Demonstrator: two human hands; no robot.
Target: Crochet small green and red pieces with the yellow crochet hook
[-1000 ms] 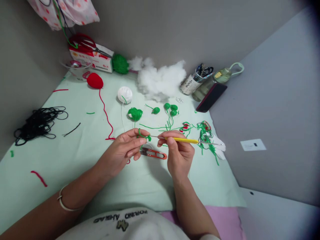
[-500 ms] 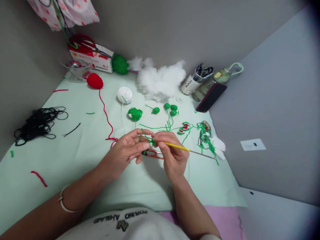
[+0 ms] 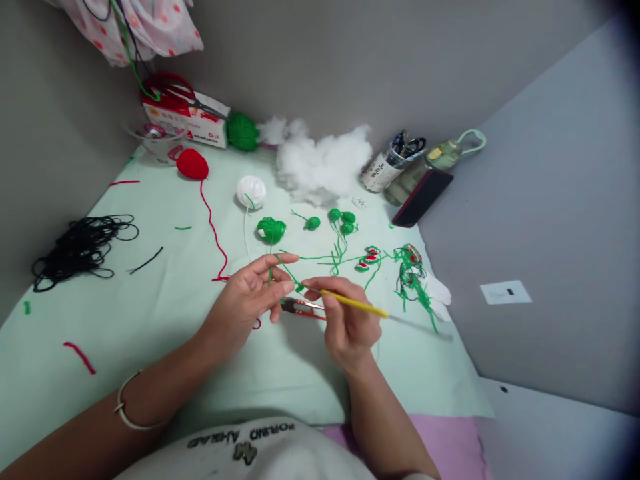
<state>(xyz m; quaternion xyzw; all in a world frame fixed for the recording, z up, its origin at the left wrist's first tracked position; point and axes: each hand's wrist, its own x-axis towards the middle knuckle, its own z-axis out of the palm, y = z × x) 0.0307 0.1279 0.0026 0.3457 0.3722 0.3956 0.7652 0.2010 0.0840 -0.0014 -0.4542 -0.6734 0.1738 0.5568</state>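
My right hand (image 3: 351,327) is closed on a crochet hook (image 3: 357,305) with a yellow grip; its rear shaft sticks out to the right, blurred. At the hook's tip sits a small green crochet piece (image 3: 300,287). My left hand (image 3: 253,290) pinches near that piece, with green yarn (image 3: 286,268) running over its raised index finger. This strand leads up towards a small green yarn ball (image 3: 271,230) just beyond the hand. Under the hands lies a red and black cutter-like tool (image 3: 303,307), partly covered.
White stuffing (image 3: 323,163) lies at the back, near a white yarn ball (image 3: 251,192) and a red one (image 3: 193,164). Finished green balls (image 3: 348,217) and watermelon-like pieces (image 3: 371,255) lie beyond my right hand. Black cord (image 3: 83,250) is at left, a phone (image 3: 423,198) at right.
My right hand has moved slightly right and down, drawing the hook away from my left hand. The green piece shows more clearly between them, and my left index finger is more extended.
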